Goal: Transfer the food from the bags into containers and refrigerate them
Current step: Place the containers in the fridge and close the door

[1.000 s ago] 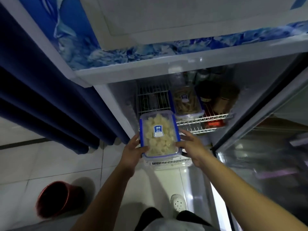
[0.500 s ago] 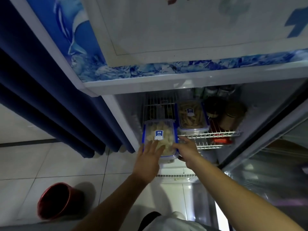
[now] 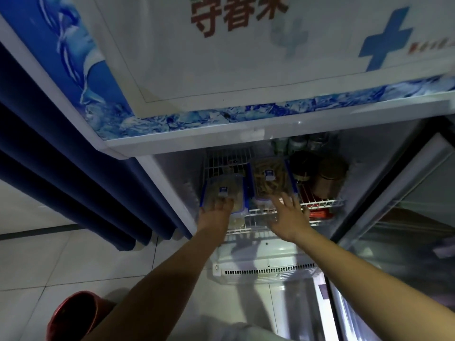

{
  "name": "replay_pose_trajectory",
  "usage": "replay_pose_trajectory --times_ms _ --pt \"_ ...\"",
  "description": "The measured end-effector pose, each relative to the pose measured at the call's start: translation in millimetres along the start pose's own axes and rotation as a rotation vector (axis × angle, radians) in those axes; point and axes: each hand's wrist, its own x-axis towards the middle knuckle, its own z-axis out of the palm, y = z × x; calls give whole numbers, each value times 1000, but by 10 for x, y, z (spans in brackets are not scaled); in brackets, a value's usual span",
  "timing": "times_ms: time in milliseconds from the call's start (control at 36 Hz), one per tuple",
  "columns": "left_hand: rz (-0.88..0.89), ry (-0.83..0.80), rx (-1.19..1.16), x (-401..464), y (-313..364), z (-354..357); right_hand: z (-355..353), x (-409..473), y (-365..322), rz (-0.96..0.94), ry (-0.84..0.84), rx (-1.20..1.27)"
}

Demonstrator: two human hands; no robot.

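With my left hand (image 3: 216, 210) flat, fingers straight, on the lid of the near container (image 3: 222, 196) on the wire shelf (image 3: 320, 204) and my right hand (image 3: 288, 215) open, apparently touching its neighbour (image 3: 269, 180), I should push evenly until it sits square.

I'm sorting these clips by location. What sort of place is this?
Probably a shop or a back room, not a home kitchen: a glass-door display fridge with printed signage, wire shelves holding food containers, a tiled floor and a blue curtain.
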Motion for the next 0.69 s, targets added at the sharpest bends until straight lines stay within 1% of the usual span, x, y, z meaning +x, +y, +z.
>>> replay_pose_trajectory --times_ms 56,111,139,194,250,306,361,444,528,611,694 --pt "-37 24 35 57 54 -42 52 23 138 -4 -94 -120" --pt "-54 83 80 121 87 -62 82 49 237 14 -165 -164" --pt "-53 102 94 149 96 -63 92 59 267 25 -169 -164" --pt "-47 99 91 202 104 -58 114 82 285 11 -88 -149" --pt "-47 101 72 266 97 -38 127 112 245 -55 27 -136" --pt "-48 116 51 329 69 -8 133 146 165 -121 56 -151" --pt "-52 88 29 378 48 40 117 183 84 -129 14 -171" --pt "-77 49 12 425 60 111 96 239 89 -52 -59 -188" --pt "-93 5 -30 458 102 162 120 262 208 19 -178 -189" --pt "-68 -16 -67 543 65 178 178 278 267 26 -212 -192" --pt "-31 -59 -85 611 14 192 153 312 251 42 -229 -142"
